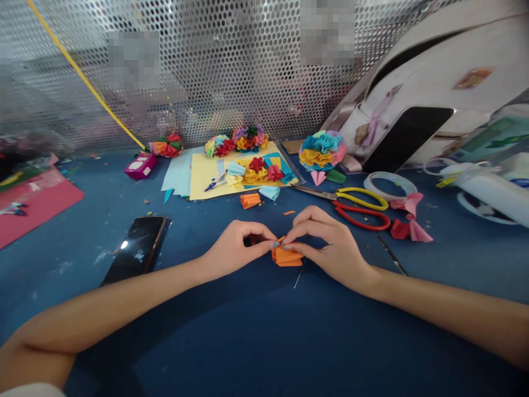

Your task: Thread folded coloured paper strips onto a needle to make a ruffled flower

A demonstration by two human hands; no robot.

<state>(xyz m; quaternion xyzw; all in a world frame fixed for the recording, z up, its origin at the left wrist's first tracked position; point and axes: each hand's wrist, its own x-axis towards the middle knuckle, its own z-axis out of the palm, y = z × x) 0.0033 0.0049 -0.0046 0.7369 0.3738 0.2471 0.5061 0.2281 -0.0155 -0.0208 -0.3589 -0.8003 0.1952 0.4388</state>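
Both my hands meet over a small folded orange paper piece [286, 257] low on the blue table [248, 331]. My left hand [235, 248] pinches its left side with curled fingers. My right hand [326, 242] pinches its top and right side, fingers closed on the folds. A thin needle or wire [299, 275] pokes out below the paper. Another folded orange piece [250, 200] lies just beyond my hands.
A black phone [134, 249] lies left. Red-and-yellow scissors [355, 207], a tape roll [390, 184] and pink paper scraps [411, 223] lie right. Yellow paper [206, 176] with coloured paper flowers [322, 150] sits at the back before a perforated metal screen. A white bag [433, 82] stands back right.
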